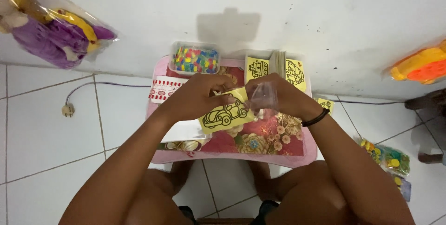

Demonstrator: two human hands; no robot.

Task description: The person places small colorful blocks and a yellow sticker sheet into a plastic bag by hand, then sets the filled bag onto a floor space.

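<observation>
We pinch yellow car card [226,113] with left hand [197,96] over table middle; right hand [274,97] grips clear sleeve [264,96], card seemingly half in. More cards [275,69] stacked far right.

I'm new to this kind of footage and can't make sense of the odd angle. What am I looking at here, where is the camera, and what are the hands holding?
There is one picture, taken by a camera worn on a person's head, looking straight down, so you see their own arms and knees. The person sits on a tiled floor at a small pink table with a flowered top. The left hand grips a yellow card with a car outline. The right hand, with a black wristband, pinches a small clear plastic bag at the card's edge. At the back of the table sit a clear tub of coloured beads and a box of more yellow cards. A bagged purple toy hangs on the wall.
</observation>
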